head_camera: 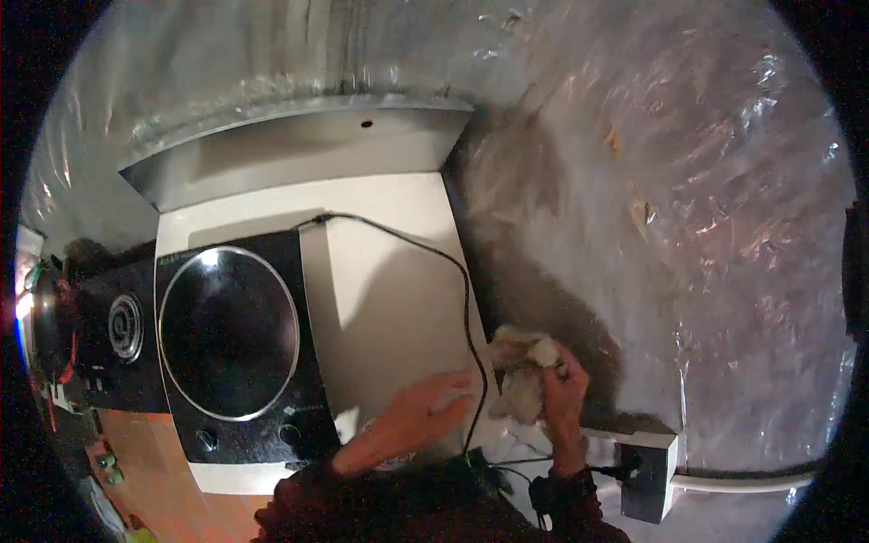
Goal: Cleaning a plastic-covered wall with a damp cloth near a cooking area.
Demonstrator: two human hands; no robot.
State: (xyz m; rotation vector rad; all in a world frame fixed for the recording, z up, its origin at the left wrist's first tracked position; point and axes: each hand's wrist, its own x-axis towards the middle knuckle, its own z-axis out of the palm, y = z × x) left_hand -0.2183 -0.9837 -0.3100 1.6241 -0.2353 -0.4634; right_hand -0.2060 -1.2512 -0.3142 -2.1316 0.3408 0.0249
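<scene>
On the right, my right hand (565,394) pinches a crumpled, light-coloured cloth (521,394) that hangs just past the right edge of the white tabletop (400,292). My left hand (428,410) is over the near right part of the tabletop, thumb and fingers apart, with nothing seen in it. Between the two hands runs a black cable (466,292), which comes from the back of a black cooktop (231,332) with a round, silver-rimmed plate. The cooktop's two knobs face me at its near edge.
Behind the tabletop stands a metal backsplash (326,146). Crinkled plastic sheeting (719,224) covers the wall. A socket box (648,475) with a plugged-in cord is at the lower right. At left are a second black cooktop (125,329) and an orange-brown tiled floor (139,448).
</scene>
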